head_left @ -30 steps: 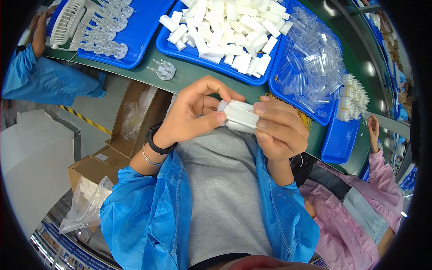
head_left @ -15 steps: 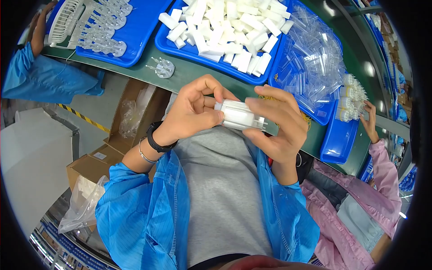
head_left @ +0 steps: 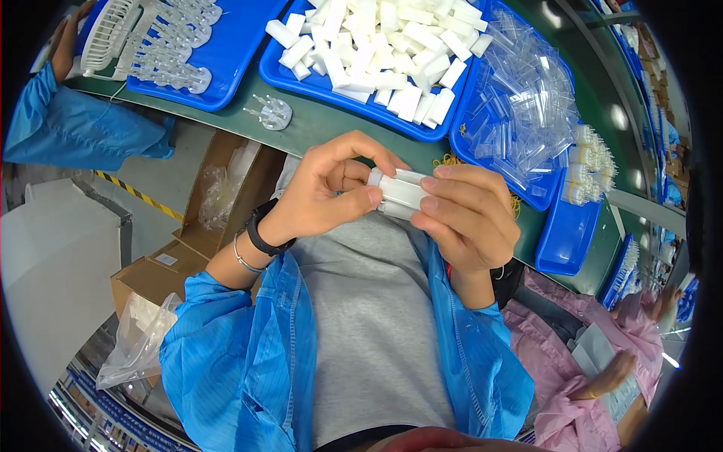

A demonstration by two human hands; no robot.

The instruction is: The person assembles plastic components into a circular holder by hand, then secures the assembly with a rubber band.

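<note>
In front of my chest I hold a short cylinder-like assembly (head_left: 401, 193), a white foam core with clear plastic pieces along its sides. My left hand (head_left: 331, 184) pinches its left end between thumb and fingers. The fingertips of my right hand (head_left: 476, 215) are closed round its right end and hide it. Beyond my left hand, a translucent pronged holder (head_left: 273, 114) sits alone on the green table (head_left: 324, 129). Yellow rubber bands (head_left: 449, 160) lie partly behind my right hand.
White foam blocks (head_left: 399, 45) fill the middle blue tray (head_left: 331, 98). Clear plastic pieces (head_left: 520, 105) heap in the tray beside it. More pronged holders (head_left: 177, 49) lie at far left. Finished-looking bundles (head_left: 589, 169) stand at right, near a pink-sleeved person (head_left: 557, 339). A blue-sleeved person (head_left: 83, 128) is at left.
My right fingers have closed in over the assembly's right end, covering the prongs that showed there. The pink-sleeved person's hand has drawn back from the bundles.
</note>
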